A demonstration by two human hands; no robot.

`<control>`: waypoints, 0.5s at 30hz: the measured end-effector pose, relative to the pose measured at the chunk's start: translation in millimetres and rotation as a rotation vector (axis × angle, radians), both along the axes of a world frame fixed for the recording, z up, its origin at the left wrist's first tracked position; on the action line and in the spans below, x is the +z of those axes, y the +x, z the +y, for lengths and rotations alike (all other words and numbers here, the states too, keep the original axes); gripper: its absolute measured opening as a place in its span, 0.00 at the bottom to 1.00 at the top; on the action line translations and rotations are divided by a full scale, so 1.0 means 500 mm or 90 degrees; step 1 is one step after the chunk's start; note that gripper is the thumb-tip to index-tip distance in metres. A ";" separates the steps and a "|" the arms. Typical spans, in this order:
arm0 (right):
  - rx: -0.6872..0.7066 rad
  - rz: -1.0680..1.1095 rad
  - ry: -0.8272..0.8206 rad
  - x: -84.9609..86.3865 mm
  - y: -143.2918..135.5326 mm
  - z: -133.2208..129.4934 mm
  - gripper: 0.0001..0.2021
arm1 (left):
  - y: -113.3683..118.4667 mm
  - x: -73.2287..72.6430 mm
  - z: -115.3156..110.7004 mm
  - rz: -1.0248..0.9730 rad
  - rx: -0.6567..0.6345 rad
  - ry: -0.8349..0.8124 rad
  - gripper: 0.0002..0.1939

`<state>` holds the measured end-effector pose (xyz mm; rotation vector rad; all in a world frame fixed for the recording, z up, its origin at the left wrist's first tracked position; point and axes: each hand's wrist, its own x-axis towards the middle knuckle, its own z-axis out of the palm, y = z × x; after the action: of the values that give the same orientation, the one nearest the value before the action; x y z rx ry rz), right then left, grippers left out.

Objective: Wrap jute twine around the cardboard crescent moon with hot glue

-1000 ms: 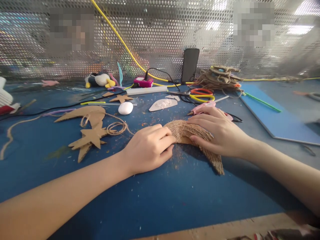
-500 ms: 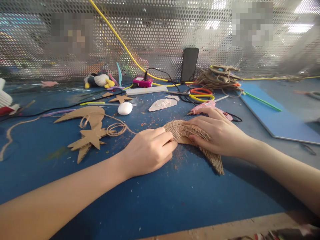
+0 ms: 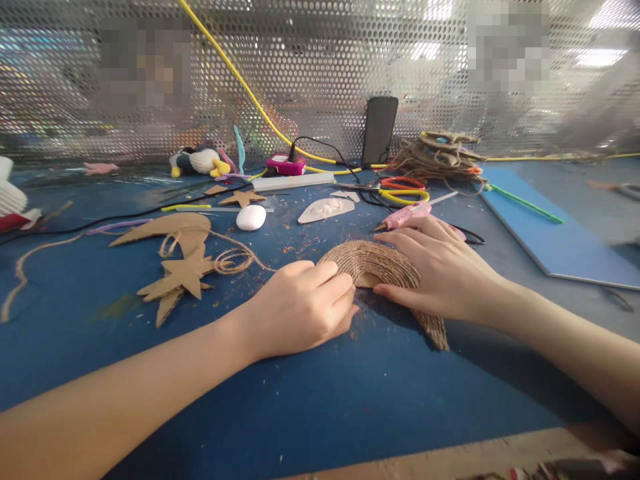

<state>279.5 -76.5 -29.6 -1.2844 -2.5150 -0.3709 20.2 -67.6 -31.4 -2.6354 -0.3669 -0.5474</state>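
A cardboard crescent [image 3: 373,257] covered in rows of jute twine lies on the blue table. My left hand [image 3: 305,303] is closed in a pinch at its left end, which the fingers hide. Loose twine [image 3: 233,260] runs from a small coil to the back of that hand. Over the crescent's right side rests my right hand [image 3: 445,270], thumb and fingers spread apart, the thumb by the inner curve. Just beyond those fingers lies a pink glue gun [image 3: 407,217]. Bare cardboard cutouts, a star [image 3: 184,275] and a crescent [image 3: 165,227], lie to the left.
Behind my hands are a white egg-shaped piece [image 3: 251,217], scissors [image 3: 403,193], a glue-smeared scrap [image 3: 326,209] and a pink plug adapter [image 3: 286,165]. A phone [image 3: 380,130] leans against the perforated metal screen [image 3: 320,73]. A blue board [image 3: 565,230] lies at right, near twine-wrapped pieces [image 3: 440,157].
My right hand's fingers have lifted and spread off the crescent's top, uncovering more twine rows. My left hand has shifted slightly right and down, still pinching the left end.
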 end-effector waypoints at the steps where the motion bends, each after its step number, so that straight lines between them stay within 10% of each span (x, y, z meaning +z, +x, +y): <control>1: -0.017 -0.004 -0.007 -0.001 -0.002 -0.003 0.33 | 0.000 0.000 0.000 -0.002 -0.004 0.008 0.11; 15: -0.097 0.109 0.051 0.015 -0.013 -0.012 0.33 | -0.012 0.013 -0.018 -0.042 -0.132 0.064 0.09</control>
<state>273.0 -82.4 -22.2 -1.4168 -2.2468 -0.3745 14.2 -76.6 -24.7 -2.5784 -0.0824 -0.7003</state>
